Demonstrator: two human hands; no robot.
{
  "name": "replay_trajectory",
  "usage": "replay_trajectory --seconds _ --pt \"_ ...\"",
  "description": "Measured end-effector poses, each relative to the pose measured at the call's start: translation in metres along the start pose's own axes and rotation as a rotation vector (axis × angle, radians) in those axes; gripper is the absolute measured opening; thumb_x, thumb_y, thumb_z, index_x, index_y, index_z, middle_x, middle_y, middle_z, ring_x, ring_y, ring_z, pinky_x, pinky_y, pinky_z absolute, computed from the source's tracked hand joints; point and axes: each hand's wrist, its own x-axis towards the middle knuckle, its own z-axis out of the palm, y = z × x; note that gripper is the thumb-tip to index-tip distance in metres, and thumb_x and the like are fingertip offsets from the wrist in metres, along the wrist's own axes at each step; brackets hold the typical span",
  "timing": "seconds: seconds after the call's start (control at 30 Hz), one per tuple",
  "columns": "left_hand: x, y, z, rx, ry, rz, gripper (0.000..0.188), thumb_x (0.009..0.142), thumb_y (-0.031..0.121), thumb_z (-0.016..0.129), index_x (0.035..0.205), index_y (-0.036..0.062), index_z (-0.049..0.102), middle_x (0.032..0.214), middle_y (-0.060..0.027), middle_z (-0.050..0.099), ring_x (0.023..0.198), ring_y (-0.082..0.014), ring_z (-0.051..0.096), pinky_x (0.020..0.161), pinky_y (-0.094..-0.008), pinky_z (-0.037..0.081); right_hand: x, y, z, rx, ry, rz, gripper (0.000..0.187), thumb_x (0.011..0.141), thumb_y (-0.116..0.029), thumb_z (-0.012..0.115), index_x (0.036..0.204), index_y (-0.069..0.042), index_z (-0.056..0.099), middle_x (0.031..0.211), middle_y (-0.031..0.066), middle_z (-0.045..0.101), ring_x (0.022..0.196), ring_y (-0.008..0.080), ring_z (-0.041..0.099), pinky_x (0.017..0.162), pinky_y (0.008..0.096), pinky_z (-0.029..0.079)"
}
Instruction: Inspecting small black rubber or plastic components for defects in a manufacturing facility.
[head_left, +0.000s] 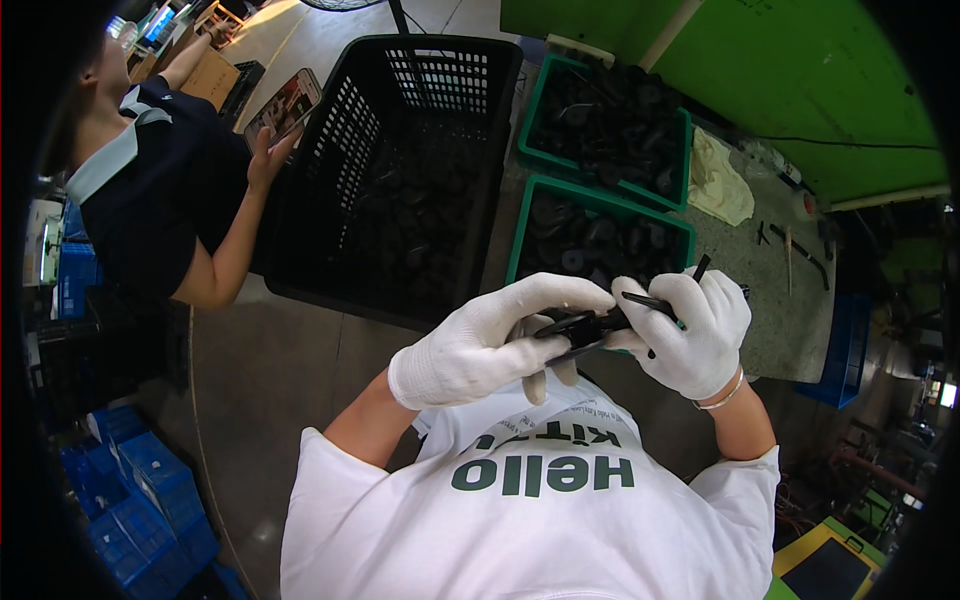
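White shirt point(500, 540) at six o'clock; left hand point(490, 335) pinches black part point(582, 328), seemingly steadying it for right hand point(692, 335), holding slim tool point(650, 302)

Place: factory workshop
Green bins point(520, 228): black parts point(605, 245), table's point(750, 260) left edge
Blue crates point(160, 480): stacked beside walkway floor point(270, 400)

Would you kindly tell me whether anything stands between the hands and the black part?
Nothing visible besides the white gloves: the left hand grips the black part, with the right hand at its right end.
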Motion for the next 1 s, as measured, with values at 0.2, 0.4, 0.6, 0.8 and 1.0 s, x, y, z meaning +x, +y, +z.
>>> replay_trajectory --seconds 0.2,0.4,0.6,0.8,1.0 --pt "0.002 0.002 -0.003 0.046 -0.048 0.045 0.043 0.081 -0.017 0.04 0.121 -0.0046 0.049 0.116 -0.0203 0.055 0.083 -0.0205 0.067 0.057 -0.0226 0.056 0.004 0.002 -0.004 -0.035 0.009 -0.03 0.034 0.058 -0.041 0.073 0.082 -0.018 0.069 0.064 -0.0035 0.041 0.047 0.0106 0.04 0.041 0.0263 0.03" --pt "0.0 0.002 -0.003 -0.076 -0.09 -0.009 0.041 0.081 -0.016 0.041 0.119 -0.0054 0.049 0.106 -0.0214 0.059 0.076 -0.0201 0.067 0.053 -0.0228 0.054 0.002 0.006 -0.007 -0.031 0.023 -0.078 0.033 0.059 -0.04 0.074 0.081 -0.016 0.068 0.063 -0.0036 0.041 0.047 0.0097 0.04 0.041 0.0251 0.03" --pt "-0.001 0.004 0.0 -0.099 -0.084 -0.017 0.041 0.081 -0.016 0.042 0.12 -0.0058 0.049 0.107 -0.0216 0.059 0.078 -0.021 0.068 0.054 -0.0228 0.056 0.004 0.004 -0.008 0.015 0.02 -0.072 0.036 0.057 -0.042 0.074 0.082 -0.016 0.069 0.064 -0.0037 0.042 0.047 0.0096 0.04 0.041 0.025 0.03" --pt "0.001 0.007 0.003 0.02 -0.025 0.051 0.041 0.08 -0.018 0.042 0.117 -0.0079 0.052 0.109 -0.0204 0.06 0.093 -0.0255 0.067 0.062 -0.0247 0.061 0.0 0.003 -0.006 -0.021 0.02 -0.035 0.037 0.058 -0.043 0.073 0.084 -0.017 0.07 0.065 -0.0038 0.04 0.046 0.0095 0.039 0.04 0.0243 0.029" --pt "0.004 0.018 0.002 0.013 -0.002 0.013 0.039 0.08 -0.02 0.043 0.115 -0.0084 0.056 0.109 -0.021 0.061 0.092 -0.0243 0.067 0.064 -0.0249 0.061 0.007 0.004 -0.008 -0.066 0.03 -0.034 0.033 0.061 -0.042 0.073 0.082 -0.017 0.069 0.066 -0.0039 0.04 0.046 0.0094 0.038 0.04 0.024 0.028"
